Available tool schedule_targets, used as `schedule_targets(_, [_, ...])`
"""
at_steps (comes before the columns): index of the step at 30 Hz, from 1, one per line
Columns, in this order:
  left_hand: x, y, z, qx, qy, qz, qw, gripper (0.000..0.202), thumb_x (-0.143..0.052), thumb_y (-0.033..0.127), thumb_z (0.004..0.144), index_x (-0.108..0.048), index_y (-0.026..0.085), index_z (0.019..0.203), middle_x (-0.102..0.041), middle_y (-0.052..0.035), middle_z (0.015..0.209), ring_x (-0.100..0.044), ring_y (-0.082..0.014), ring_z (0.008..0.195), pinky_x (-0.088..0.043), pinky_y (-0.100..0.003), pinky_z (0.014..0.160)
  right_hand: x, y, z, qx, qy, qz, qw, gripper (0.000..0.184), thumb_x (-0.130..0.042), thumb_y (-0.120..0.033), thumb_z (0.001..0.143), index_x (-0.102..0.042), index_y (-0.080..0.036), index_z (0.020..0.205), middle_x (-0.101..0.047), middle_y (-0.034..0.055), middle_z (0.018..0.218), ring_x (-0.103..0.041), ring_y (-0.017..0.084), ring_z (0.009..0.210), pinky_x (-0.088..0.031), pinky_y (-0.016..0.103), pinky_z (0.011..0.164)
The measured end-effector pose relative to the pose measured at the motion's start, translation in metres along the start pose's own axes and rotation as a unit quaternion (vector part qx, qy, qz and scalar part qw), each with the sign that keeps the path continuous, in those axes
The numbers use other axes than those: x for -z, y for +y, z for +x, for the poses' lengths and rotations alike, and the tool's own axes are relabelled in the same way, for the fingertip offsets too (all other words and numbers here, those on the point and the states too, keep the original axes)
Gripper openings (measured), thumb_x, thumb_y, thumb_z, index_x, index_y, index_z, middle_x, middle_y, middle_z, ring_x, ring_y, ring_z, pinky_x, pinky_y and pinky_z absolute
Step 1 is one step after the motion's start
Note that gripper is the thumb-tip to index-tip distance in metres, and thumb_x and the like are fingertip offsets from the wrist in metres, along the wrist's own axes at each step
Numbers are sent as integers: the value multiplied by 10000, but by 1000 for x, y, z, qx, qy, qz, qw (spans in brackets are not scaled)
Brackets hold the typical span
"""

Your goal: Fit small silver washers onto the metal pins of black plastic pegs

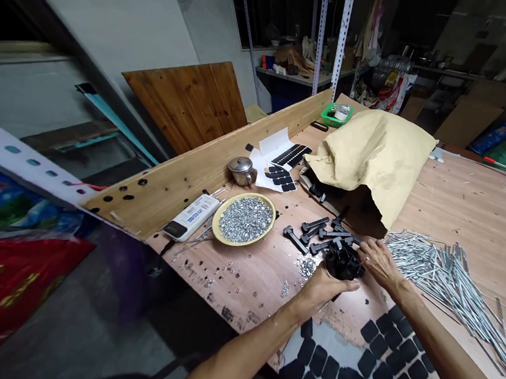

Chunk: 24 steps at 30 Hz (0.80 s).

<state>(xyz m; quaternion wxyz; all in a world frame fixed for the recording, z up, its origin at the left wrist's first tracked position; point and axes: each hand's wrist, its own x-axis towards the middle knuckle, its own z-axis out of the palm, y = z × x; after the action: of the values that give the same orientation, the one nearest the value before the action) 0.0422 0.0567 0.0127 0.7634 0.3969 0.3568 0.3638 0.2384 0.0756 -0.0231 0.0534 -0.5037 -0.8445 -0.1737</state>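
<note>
My left hand (324,286) curls around a bunch of black plastic parts (345,262) near the front edge of the workbench. My right hand (379,262) is closed beside that bunch, with its fingertips against it; what it pinches is hidden. More loose black T-shaped plastic pieces (295,240) lie just beyond both hands. Small metal nuts (307,266) are scattered to the left of the bunch. To the right of my right hand spreads a pile of thin metal rods (448,279). Black rounded pads (317,360) lie on a pale sheet below my forearms.
A yellow bowl (218,233) holds many small metal nuts. Behind it stand a lidded metal pot (241,171) and a white-and-grey box-shaped device (194,215). A large paper sack (369,157) lies open toward me. A green basket (330,120) sits by the wooden back board (212,160).
</note>
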Motion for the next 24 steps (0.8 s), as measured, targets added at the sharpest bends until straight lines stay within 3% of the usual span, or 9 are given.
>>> schedule_targets(4, [2, 3, 0, -20, 10, 61, 998, 405, -763, 105, 544, -694, 136, 943, -702, -48, 976, -610, -215, 966, -446, -328, 911, 2, 1, 0, -18, 84, 70, 994, 186, -474, -90, 826, -626, -196, 810, -648, 44, 809, -570, 156, 734, -411, 285, 695])
schedule_targets(8, [1, 5, 2, -22, 26, 137, 990, 302, -748, 118, 567, -701, 141, 865, -714, -36, 918, -630, -207, 913, -482, -297, 833, 38, -10, -7, -140, 222, 133, 956, 188, -404, -204, 908, -539, -185, 1037, -637, 26, 788, -598, 144, 686, -456, 273, 626])
schedule_targets(9, [0, 4, 3, -19, 32, 156, 987, 265, -747, 126, 567, -700, 141, 828, -715, -33, 895, -635, -205, 891, -490, -287, 801, 52, -16, -8, -195, 267, 178, 927, 238, -420, -213, 909, -482, -183, 1137, -638, 18, 799, -610, 143, 698, -472, 276, 628])
schedule_targets(12, [-6, 0, 4, -21, 41, 200, 979, 250, -739, 118, 556, -695, 147, 800, -710, -15, 858, -642, -189, 832, -493, -250, 725, 99, -40, -7, -344, 383, 406, 755, 403, -601, -225, 823, -445, -219, 1194, -663, -11, 823, -651, 143, 753, -520, 309, 691])
schedule_targets(14, [-10, -2, 3, -26, 37, 233, 971, 248, -731, 98, 540, -695, 144, 782, -704, -8, 808, -641, -182, 783, -485, -232, 671, 122, -54, -5, -356, 395, 478, 699, 354, -670, -215, 765, -520, -217, 1086, -685, -11, 818, -664, 144, 738, -534, 320, 701])
schedule_targets(17, [-15, -3, 1, -39, 25, 278, 959, 181, -716, 116, 551, -692, 133, 729, -687, -9, 726, -635, -186, 736, -473, -220, 608, 134, -67, -4, -335, 388, 500, 698, 271, -692, -208, 738, -561, -208, 975, -702, -4, 799, -677, 145, 696, -549, 314, 669])
schedule_targets(20, [-17, -3, -2, -63, 10, 295, 953, 216, -722, 162, 562, -702, 138, 775, -688, -16, 746, -636, -193, 760, -478, -219, 608, 128, -70, -7, -319, 365, 502, 716, 252, -689, -220, 739, -569, -208, 960, -709, 2, 792, -686, 155, 698, -558, 313, 655])
schedule_targets(22, [-18, -2, -3, -67, 6, 298, 952, 285, -740, 184, 550, -705, 146, 830, -692, -18, 776, -638, -199, 782, -486, -224, 622, 121, -70, -10, -311, 355, 479, 740, 230, -680, -226, 747, -580, -213, 954, -711, 5, 796, -687, 160, 722, -557, 314, 669])
schedule_targets(24, [-19, 0, -3, -58, 2, 300, 952, 318, -751, 194, 542, -707, 149, 853, -694, -18, 782, -638, -207, 797, -496, -237, 638, 117, -68, -12, -289, 328, 439, 785, 150, -654, -236, 771, -610, -219, 913, -708, 8, 806, -679, 161, 760, -548, 317, 704])
